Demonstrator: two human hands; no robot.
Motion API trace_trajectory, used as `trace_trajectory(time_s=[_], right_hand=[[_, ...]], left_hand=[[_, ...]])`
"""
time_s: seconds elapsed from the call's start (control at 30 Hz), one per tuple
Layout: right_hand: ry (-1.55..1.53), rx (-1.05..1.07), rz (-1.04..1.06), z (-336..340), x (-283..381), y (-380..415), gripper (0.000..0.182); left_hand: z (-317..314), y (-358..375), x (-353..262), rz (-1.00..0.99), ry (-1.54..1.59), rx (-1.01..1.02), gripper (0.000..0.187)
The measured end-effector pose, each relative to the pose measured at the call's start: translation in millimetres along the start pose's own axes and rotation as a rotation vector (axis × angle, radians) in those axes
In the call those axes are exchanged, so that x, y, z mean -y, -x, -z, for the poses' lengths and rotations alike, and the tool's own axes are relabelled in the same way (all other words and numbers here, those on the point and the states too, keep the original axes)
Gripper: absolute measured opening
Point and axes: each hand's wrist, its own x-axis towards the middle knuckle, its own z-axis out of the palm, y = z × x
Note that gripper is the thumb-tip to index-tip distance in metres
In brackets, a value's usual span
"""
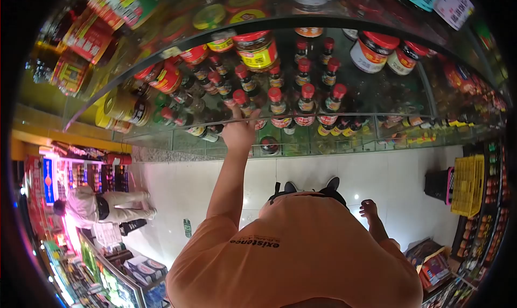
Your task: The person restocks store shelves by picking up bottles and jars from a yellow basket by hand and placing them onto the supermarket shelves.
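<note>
My left hand reaches, fingers spread, toward a red-capped sauce bottle; glass, heavy, fragile, so I'd grip its neck.

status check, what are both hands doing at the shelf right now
Left hand up at the glass shelf edge, fingers on a red-capped dark sauce bottle, grip unclear. Right hand low at the side, open, holding nothing. Neighbouring bottles packed tight around it.

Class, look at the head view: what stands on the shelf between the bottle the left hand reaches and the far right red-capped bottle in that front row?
In the head view, two more red-capped bottles stand between the left hand's bottle and the far right bottle.
</note>
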Motion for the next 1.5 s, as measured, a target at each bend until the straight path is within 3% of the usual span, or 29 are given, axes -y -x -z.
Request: trace_trajectory(time_s=[0.23, 0.3, 0.37, 0.43, 0.5, 0.57, 0.63, 0.73, 0.77, 0.8, 0.83, 0.9, 0.97, 1.0, 1.03, 1.07, 1.1, 1.17, 1.3, 1.37, 1.4, 1.43, 1.5], right_hand=[[-0.091, -0.043, -0.092, 4.7, -48.3, 12.5, 0.026], [-0.129, -0.002, -0.108, 8.4, -56.6, 17.6, 0.023], [-0.114, 0.012, -0.106, 13.9, -69.0, 17.6, 0.020], [-0.092, 0.017, -0.102, 21.5, -78.2, 16.1, 0.015], [-0.106, 0.038, -0.084, 30.7, -87.0, 13.9, 0.011], [-0.086, 0.015, -0.002, 38.3, -106.5, 4.6, 0.018], [0.022, -0.070, 0.089, 55.1, -115.1, 10.8, 0.019], [0.197, -0.121, 0.146, 88.3, -149.3, -4.4, 0.020], [0.172, -0.132, 0.133, 102.7, -157.4, -4.7, 0.020], [-0.042, -0.076, 0.034, 121.7, -162.3, -5.1, 0.019], [-0.260, -0.025, -0.062, 142.6, -167.2, -4.5, 0.018], [-0.450, -0.087, -0.058, 179.0, -192.2, -4.0, 0.017], [-0.571, -0.202, -0.117, 209.9, -218.7, -1.8, 0.017], [-0.607, -0.229, -0.127, 223.1, -234.9, 1.0, 0.017], [-0.709, -0.307, -0.155, 232.2, -256.5, 1.5, 0.016], [-0.806, -0.379, -0.189, 233.7, -275.6, 4.8, 0.016], [-0.829, -0.394, -0.207, 231.2, -292.8, 9.4, 0.016], [-0.922, -0.485, -0.295, 227.8, -323.4, 17.0, 0.014], [-1.029, -0.431, -0.406, 185.3, -381.1, 14.1, 0.018], [-1.031, -0.376, -0.461, 169.6, -379.6, 23.6, 0.020], [-0.966, -0.372, -0.511, 170.5, -367.2, 35.7, 0.023], [-0.788, -0.354, -0.371, 157.1, -378.1, 28.7, 0.011], [-0.372, -0.486, -0.216, 151.5, -372.4, 34.3, 0.025]], left_hand=[[-8.7, 4.0, -5.6, 0.021, 0.064, -0.056, 0.079], [-29.2, 2.4, 13.0, -0.023, 0.050, -0.171, 0.078], [-21.3, 11.5, -0.6, 0.108, 0.096, -0.102, 0.067], [-38.7, 32.2, 14.8, 0.151, 0.640, -0.062, 0.051], [-58.2, 63.4, -2.9, -0.007, 0.664, -0.522, 0.034], [-67.9, 112.2, -8.1, 0.095, 0.416, -0.271, 0.027], [-115.8, 159.3, -9.8, -0.091, 0.123, -0.087, 0.025], [-175.6, 216.9, -65.8, -0.032, -0.114, 0.557, 0.034], [-194.5, 227.5, -84.0, -0.022, -0.187, 0.743, 0.036], [-251.1, 244.9, -36.7, -0.054, -0.193, 0.753, 0.036], [-315.0, 259.1, -15.9, -0.043, -0.096, 1.045, 0.040], [-325.8, 276.5, -88.5, 0.648, 0.151, 1.325, 0.041], [-349.4, 279.9, -133.8, 0.577, 0.179, 1.373, 0.041], [-371.5, 277.2, -144.3, -0.269, 0.032, 1.268, 0.039], [-391.7, 277.3, -155.6, -1.083, -0.099, 1.022, 0.037], [-398.9, 274.6, -188.9, -0.844, -0.073, 1.240, 0.032], [-404.4, 281.0, -219.6, -0.442, 0.171, 1.352, 0.030], [-398.3, 286.8, -305.5, 0.005, 0.203, 1.450, 0.031], [-436.1, 290.4, -401.5, -0.117, 0.243, 1.490, 0.033], [-468.5, 299.1, -431.7, -0.150, 0.292, 1.493, 0.034], [-472.1, 303.5, -448.2, -0.184, 0.296, 1.534, 0.033], [-482.8, 309.4, -461.0, -0.186, 0.290, 1.554, 0.033], [-510.1, 320.8, -486.9, -0.251, 0.120, 1.617, 0.032]])
